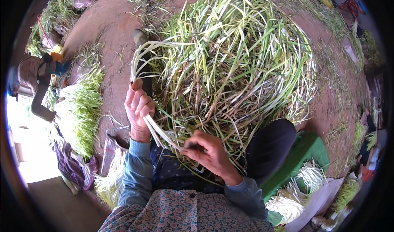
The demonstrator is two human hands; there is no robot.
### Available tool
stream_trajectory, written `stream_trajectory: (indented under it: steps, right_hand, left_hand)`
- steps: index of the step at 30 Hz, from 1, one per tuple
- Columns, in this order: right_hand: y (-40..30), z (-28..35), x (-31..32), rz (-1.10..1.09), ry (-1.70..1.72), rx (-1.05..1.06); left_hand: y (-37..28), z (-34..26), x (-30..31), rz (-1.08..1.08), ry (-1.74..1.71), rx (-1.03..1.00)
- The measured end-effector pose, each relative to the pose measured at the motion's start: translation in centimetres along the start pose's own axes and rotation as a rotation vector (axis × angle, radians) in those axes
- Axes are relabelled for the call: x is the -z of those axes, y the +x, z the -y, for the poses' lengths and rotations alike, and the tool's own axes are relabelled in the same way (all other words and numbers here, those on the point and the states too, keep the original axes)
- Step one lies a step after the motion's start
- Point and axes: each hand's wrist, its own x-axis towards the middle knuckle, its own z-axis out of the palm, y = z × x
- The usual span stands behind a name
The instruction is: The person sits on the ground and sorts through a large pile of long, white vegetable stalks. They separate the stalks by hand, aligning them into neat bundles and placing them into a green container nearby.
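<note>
My left hand is closed round a small bunch of long pale stalks, whose leafy ends arch up and over to the right. At the lower end of this bunch, my right hand pinches one or more stalks between thumb and bent fingers. Its fingertips look dark. Both hands are above my lap, at the near edge of a large heap of green and whitish leafy stalks, mixed with brown, withered strands.
Bundled white stalks lie on a green block-like surface at right. More pale stalks stand by a sack at left, near a green pile. A co-worker bends there. Other people are at the far right. Scraps litter the earthen floor.
</note>
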Motion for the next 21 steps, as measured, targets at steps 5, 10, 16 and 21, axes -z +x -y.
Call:
stream_trajectory:
  steps: [5,10,16,21]
  right_hand:
    - [2.8,-2.5,-2.0,-0.019,-0.087,0.040]
    - [2.1,-4.2,0.0,0.123,0.353,-0.276]
    - [1.6,-4.7,0.0,0.000,0.108,-0.276]
    - [1.8,-4.7,-1.2,-0.113,-0.241,-0.026]
  left_hand:
    - [0.1,0.9,0.1,-0.063,0.049,0.045]
    - [-0.4,2.6,0.0,-0.339,0.511,0.030]
    - [-2.6,1.2,0.6,-0.579,0.801,0.091]
    - [-2.5,2.2,-0.1,-0.627,0.943,0.062]
